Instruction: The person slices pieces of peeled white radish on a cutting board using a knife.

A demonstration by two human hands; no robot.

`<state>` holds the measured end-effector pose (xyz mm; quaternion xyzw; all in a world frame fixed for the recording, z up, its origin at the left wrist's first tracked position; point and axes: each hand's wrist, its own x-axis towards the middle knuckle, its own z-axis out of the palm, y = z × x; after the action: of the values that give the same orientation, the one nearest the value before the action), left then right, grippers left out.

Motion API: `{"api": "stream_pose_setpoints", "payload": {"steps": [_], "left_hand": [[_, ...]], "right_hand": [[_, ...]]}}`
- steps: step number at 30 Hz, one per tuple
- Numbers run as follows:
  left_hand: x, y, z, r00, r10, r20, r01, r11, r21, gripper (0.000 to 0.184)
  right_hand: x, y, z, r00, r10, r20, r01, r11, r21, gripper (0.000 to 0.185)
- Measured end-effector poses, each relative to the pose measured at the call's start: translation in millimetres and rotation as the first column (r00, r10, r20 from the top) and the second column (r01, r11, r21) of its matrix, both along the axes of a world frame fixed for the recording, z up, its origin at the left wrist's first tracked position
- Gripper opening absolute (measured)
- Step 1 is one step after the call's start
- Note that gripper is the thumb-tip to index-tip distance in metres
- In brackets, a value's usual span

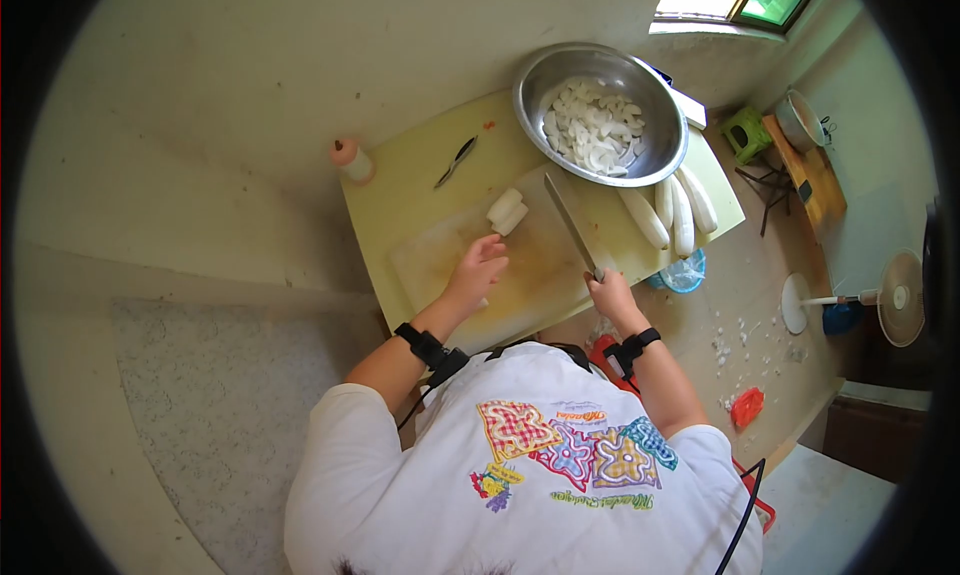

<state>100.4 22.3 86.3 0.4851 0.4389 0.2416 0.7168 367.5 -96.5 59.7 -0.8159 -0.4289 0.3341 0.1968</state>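
Observation:
My right hand [612,297] is wrapped round the handle of a kitchen knife [570,221], whose blade points away from me over the right side of the cutting board [440,267]. My left hand [477,277] is over the board with its fingers loosely bent and apart, seemingly holding nothing. Just beyond its fingertips lie short pieces of a peeled white vegetable [507,213], which looks like white radish. A small white bit [483,303] shows beside the left wrist. Cut white slices [595,125] fill the bottom of a large metal bowl [533,100] behind the board.
Several long peeled white vegetables [682,218] lie at the table's right corner. A peeler-like tool [456,162] and a pink-topped bottle [352,161] are at the left. Below the right edge stands a blue lined bin [684,274]. A fan [900,295] stands farther right.

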Motion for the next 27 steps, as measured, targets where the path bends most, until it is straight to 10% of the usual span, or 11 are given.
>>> {"api": "stream_pose_setpoints", "payload": {"steps": [5,10,27], "left_hand": [[-62,-1,-34,0.95,0.133,-0.284,-0.055,0.963,0.265,0.046],[-98,-11,-46,0.735,0.006,-0.678,0.391,0.813,0.431,0.043],[-41,-37,-62,0.647,-0.018,-0.762,0.489,0.777,0.396,0.029]], "right_hand": [[3,1,-2,0.999,0.015,-0.049,-0.015,1.0,0.0,0.04],[6,1,-8,0.998,0.008,-0.059,-0.006,1.0,0.026,0.038],[2,0,-14,1.0,-0.014,-0.024,0.015,1.0,0.01,0.04]]}}
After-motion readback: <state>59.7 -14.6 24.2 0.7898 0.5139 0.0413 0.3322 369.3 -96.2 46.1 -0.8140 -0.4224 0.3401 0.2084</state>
